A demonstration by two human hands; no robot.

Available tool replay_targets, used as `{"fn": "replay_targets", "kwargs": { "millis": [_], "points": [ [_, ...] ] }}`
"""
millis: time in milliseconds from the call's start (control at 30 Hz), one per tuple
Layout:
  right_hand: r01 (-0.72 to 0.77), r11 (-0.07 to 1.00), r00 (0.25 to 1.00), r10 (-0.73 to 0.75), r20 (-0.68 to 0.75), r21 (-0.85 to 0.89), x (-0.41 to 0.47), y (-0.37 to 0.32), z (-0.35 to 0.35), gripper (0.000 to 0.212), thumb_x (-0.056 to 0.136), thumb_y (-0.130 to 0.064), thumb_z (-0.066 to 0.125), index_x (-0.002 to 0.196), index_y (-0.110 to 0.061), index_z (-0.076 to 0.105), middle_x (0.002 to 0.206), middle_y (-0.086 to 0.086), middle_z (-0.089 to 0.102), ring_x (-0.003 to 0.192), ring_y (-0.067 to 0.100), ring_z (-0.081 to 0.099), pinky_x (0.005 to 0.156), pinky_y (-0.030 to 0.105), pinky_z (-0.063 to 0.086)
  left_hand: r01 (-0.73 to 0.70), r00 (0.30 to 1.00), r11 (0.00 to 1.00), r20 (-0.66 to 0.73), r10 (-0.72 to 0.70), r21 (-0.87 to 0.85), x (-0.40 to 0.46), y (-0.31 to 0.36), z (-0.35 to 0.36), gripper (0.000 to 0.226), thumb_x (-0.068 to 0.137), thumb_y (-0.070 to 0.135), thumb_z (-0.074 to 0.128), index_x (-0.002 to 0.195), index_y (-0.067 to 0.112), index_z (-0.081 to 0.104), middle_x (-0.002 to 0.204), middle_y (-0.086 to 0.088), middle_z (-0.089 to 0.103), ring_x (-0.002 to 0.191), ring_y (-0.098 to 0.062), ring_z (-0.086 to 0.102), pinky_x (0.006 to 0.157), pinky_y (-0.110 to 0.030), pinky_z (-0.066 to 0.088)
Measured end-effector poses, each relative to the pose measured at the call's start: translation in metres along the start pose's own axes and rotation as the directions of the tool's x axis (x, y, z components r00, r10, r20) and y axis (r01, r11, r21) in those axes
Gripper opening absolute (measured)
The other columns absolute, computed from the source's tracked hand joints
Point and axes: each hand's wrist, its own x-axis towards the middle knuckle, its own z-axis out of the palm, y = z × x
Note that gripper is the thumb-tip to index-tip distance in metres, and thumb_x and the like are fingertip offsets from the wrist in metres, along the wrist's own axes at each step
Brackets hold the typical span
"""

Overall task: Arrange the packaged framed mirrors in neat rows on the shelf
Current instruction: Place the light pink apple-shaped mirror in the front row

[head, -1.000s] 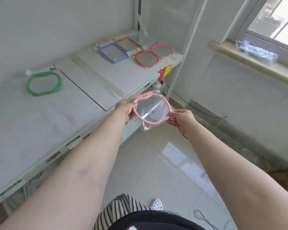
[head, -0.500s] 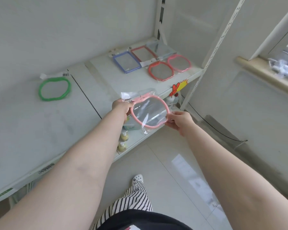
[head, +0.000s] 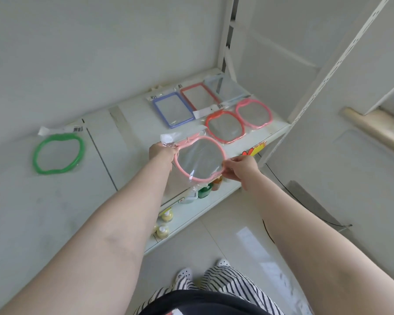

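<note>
Both hands hold a pink round-framed mirror (head: 199, 160) in clear wrap, just above the front edge of the white shelf (head: 127, 137). My left hand (head: 163, 153) grips its left rim and my right hand (head: 240, 167) pinches its right rim. On the shelf's right end lie a blue rectangular mirror (head: 173, 110), a red rectangular mirror (head: 199, 96), a clear-framed one (head: 223, 87), a red round mirror (head: 224, 126) and a pink round mirror (head: 253, 113). A green round mirror (head: 58, 153) lies alone on the left.
A white slotted upright (head: 323, 71) stands at the shelf's right end. Below, a lower shelf carries small bottles (head: 165, 223) and a green container (head: 204, 192). Glossy floor tiles and a black cable (head: 305, 205) run to the right. A window sill (head: 373, 130) juts out at far right.
Both hands have carried the pink mirror from in front of the shelf edge up and over it, closer to the row of mirrors. The view has swung left and down.
</note>
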Motion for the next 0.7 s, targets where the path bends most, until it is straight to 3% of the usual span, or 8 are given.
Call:
{"fn": "replay_targets", "kwargs": {
  "millis": [100,200,367,433,500,600,700],
  "points": [
    [0.019,0.998,0.999,-0.016,0.041,-0.062,0.028,-0.015,0.002,0.007,0.081,-0.005,0.071,0.086,-0.002,0.067,0.079,0.015,0.072,0.067,0.026,0.071,0.076,0.037,0.061,-0.006,0.999,1.0,-0.041,0.005,-0.014,0.019,0.007,0.011,0.019,0.077,0.002,0.071,0.093,0.012,0.068,0.067,-0.001,0.06,0.076,-0.019,0.057,0.069,-0.025,0.044],
    [0.075,0.977,0.994,-0.058,0.089,-0.2,0.056,-0.027,0.004,0.008,0.077,-0.009,0.073,0.079,-0.004,0.068,0.069,0.011,0.069,0.06,0.023,0.066,0.078,0.038,0.061,-0.011,0.995,1.0,-0.098,0.013,0.016,0.036,0.012,0.02,0.014,0.076,0.004,0.072,0.088,0.011,0.068,0.065,-0.002,0.059,0.075,-0.018,0.056,0.063,-0.027,0.044],
    [0.162,0.923,0.979,-0.107,0.174,-0.348,0.098,-0.042,0.009,0.009,0.074,-0.007,0.071,0.068,-0.006,0.065,0.07,0.012,0.067,0.061,0.025,0.064,0.082,0.042,0.06,0.017,0.974,0.994,-0.225,0.008,0.11,0.064,0.014,0.038,0.012,0.074,0.008,0.071,0.071,0.016,0.063,0.082,-0.008,0.064,0.072,-0.02,0.056,0.067,-0.027,0.046],
    [0.185,0.905,0.974,-0.116,0.196,-0.384,0.111,-0.047,0.011,0.006,0.076,-0.007,0.07,0.072,-0.004,0.066,0.071,0.013,0.067,0.061,0.026,0.065,0.081,0.041,0.06,0.035,0.966,0.994,-0.258,-0.005,0.108,0.072,0.015,0.045,0.009,0.073,0.009,0.071,0.078,0.016,0.068,0.082,-0.007,0.064,0.071,-0.021,0.056,0.07,-0.032,0.051],
    [0.195,0.888,0.971,-0.114,0.21,-0.417,0.121,-0.049,0.013,0.007,0.077,-0.008,0.07,0.076,-0.005,0.064,0.07,0.012,0.066,0.061,0.027,0.067,0.081,0.041,0.06,0.042,0.961,0.995,-0.277,-0.017,0.086,0.084,0.014,0.051,0.022,0.072,0.01,0.072,0.093,0.013,0.073,0.087,-0.008,0.07,0.076,-0.025,0.065,0.082,-0.037,0.057],
    [0.216,0.846,0.967,-0.116,0.227,-0.488,0.132,-0.052,0.015,0.017,0.078,-0.009,0.068,0.066,-0.009,0.057,0.069,0.012,0.067,0.066,0.03,0.072,0.078,0.039,0.059,0.065,0.955,0.993,-0.295,-0.035,0.094,0.099,0.009,0.058,0.026,0.071,0.013,0.072,0.096,0.012,0.073,0.097,-0.012,0.075,0.089,-0.029,0.072,0.085,-0.043,0.058],
    [0.243,0.817,0.961,-0.13,0.244,-0.523,0.143,-0.055,0.016,0.02,0.078,-0.009,0.067,0.062,-0.01,0.055,0.07,0.014,0.07,0.073,0.031,0.075,0.075,0.038,0.059,0.067,0.951,0.993,-0.306,-0.035,0.094,0.114,0.005,0.065,0.027,0.069,0.014,0.074,0.095,0.012,0.073,0.097,-0.01,0.075,0.089,-0.027,0.072,0.086,-0.041,0.058]
  ]
}}
